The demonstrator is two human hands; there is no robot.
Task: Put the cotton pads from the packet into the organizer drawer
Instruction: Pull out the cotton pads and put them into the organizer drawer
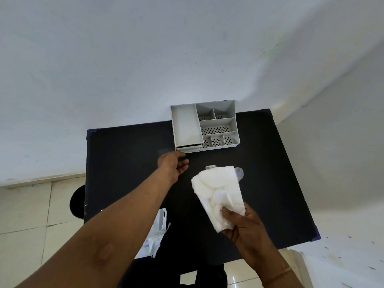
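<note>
The open left hand (pixel 173 166) is reaching just below the organizer drawer (pixel 188 150), nearer than the right hand (pixel 242 222), which is gripping the cotton pads (pixel 216 190).

White cotton pads (pixel 216 194) bunched upright; grey organizer (pixel 204 126) drawer (pixel 190 150) slightly ajar.

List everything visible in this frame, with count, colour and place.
organizer: one, light grey, far edge of table, against wall
drawer: one, grey, organizer's front left, barely open
cotton pads: one stack, white, in clear packet, above table
plastic bag: one, white with print, near table edge
table: one, black
left hand: reaching at drawer, open
right hand: gripping the cotton pads
</note>
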